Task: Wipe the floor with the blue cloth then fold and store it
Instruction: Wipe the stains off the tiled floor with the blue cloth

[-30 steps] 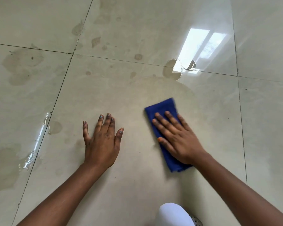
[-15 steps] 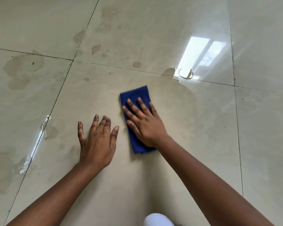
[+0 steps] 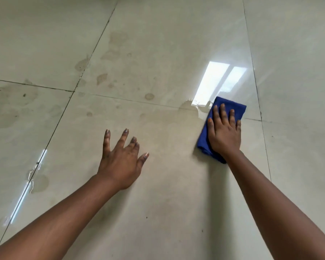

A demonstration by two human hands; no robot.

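A folded blue cloth (image 3: 235,108) lies flat on the glossy beige tiled floor (image 3: 167,194), at the right of a small puddle (image 3: 190,107). My right hand (image 3: 224,132) presses flat on top of the cloth, fingers spread and pointing away from me; most of the cloth's middle is hidden under it. My left hand (image 3: 121,158) rests palm-down on the bare tile to the left, fingers apart, holding nothing.
Wet patches and dried stains (image 3: 9,107) mark the tiles at the left and far middle. Water glints along the left grout line (image 3: 30,177). A bright window reflection (image 3: 218,81) sits just beyond the cloth.
My right hand has slid the cloth from beside my left hand to the right and farther away, up to the puddle's edge. My left hand stays planted, fingers spread wider.
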